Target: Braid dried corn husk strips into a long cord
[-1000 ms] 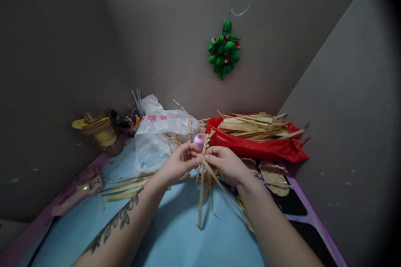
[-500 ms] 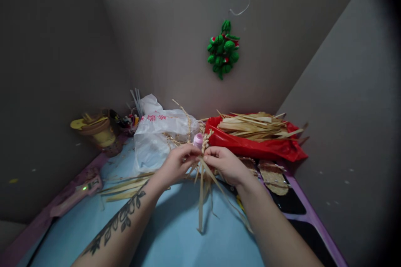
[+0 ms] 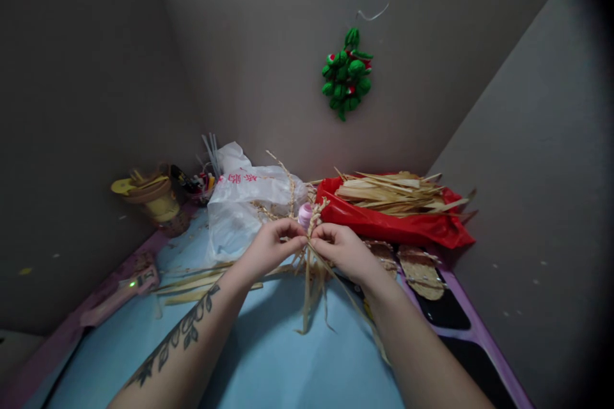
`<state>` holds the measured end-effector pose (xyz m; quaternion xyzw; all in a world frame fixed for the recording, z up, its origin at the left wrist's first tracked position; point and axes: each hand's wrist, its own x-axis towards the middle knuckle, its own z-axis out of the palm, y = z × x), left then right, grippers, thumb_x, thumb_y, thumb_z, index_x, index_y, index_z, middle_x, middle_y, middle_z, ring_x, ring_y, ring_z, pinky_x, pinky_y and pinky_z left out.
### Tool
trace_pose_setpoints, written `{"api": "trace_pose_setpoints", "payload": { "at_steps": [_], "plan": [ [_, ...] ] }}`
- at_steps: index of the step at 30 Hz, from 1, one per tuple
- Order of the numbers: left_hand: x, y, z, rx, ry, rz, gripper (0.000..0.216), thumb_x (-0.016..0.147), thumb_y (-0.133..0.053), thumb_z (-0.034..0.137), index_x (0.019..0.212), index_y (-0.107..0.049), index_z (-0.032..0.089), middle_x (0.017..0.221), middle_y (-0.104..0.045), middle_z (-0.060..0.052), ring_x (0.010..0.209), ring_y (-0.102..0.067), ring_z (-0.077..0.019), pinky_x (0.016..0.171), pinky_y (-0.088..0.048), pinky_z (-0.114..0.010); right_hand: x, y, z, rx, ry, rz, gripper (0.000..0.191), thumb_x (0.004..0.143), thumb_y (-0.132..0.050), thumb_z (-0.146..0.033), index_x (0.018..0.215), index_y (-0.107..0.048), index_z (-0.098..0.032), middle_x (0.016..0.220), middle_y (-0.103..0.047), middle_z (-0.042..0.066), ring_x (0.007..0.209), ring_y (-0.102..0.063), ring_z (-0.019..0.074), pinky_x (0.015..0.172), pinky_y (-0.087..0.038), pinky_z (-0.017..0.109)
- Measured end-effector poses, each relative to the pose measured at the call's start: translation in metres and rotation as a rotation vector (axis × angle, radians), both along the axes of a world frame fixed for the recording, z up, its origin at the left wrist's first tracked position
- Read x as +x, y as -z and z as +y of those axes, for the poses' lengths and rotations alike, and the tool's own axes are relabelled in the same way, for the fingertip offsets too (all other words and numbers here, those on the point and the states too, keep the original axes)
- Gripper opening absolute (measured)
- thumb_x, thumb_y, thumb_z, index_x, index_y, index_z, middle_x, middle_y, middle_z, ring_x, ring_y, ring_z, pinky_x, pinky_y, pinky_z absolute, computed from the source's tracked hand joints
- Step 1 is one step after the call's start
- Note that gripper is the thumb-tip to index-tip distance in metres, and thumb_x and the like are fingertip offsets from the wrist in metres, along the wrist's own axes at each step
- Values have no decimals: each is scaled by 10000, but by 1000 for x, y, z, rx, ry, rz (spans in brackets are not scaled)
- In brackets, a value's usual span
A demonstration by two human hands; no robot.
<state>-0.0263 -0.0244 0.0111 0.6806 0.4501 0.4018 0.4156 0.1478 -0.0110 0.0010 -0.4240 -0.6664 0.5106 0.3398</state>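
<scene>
Both hands meet over the middle of the table, fingertips pinched at the base of a pale braid of dried straw point(image 3: 316, 212). My left hand point(image 3: 278, 244) is closed, thumb and forefinger on the braid's lower end. From the other side my right hand point(image 3: 343, 248) pinches the same spot, and the fingertips almost touch. Loose straw strips point(image 3: 307, 297) hang from under the fingers toward the blue tabletop point(image 3: 268, 358). Just behind the braid stands a pink spool point(image 3: 304, 214). The exact crossing of the strips is hidden by the fingers.
A red bag point(image 3: 384, 225) of dried straw lies back right, a white plastic bag point(image 3: 240, 198) back left. Straw strips point(image 3: 192, 287) lie at left beside a pink glue gun point(image 3: 122, 294). Woven soles point(image 3: 422, 271) rest at right. A pot point(image 3: 153, 198) stands far left.
My left thumb and fingers have closed in on the braid's base. The hanging strips have shifted, their lower ends now slightly higher. The whole view has slid a little.
</scene>
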Motion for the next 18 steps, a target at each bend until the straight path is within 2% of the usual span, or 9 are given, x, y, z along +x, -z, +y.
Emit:
{"api": "trace_pose_setpoints", "payload": {
  "at_steps": [6,10,14,18],
  "plan": [
    [0,-3,-2,-71,50,-36,166,771,-573,301,797,-580,137,669,-533,12,613,-484,-93,559,-398,-198,-4,-5,-2,87,39,-77,164,731,-541,-295,638,-511,-164,592,-467,-28,544,-393,91,497,-308,206],
    [1,-1,-2,-50,56,-28,165,774,-577,304,807,-571,142,702,-537,9,644,-492,-97,576,-399,-198,-3,-5,-2,92,45,-88,155,728,-540,-292,642,-520,-164,599,-477,-26,555,-405,98,514,-321,212],
    [-1,0,-1,52,43,23,146,762,-598,277,838,-571,155,760,-571,-4,703,-521,-114,603,-413,-203,-2,-4,-1,66,34,-58,147,719,-548,-287,643,-521,-165,590,-475,-32,537,-404,92,502,-312,209],
    [-2,1,-1,233,54,140,85,781,-579,230,827,-617,169,791,-615,-27,737,-547,-133,677,-426,-239,0,-5,-2,-61,-20,39,151,719,-557,-299,657,-514,-168,561,-458,-44,493,-396,81,463,-295,199]
  ]
}}
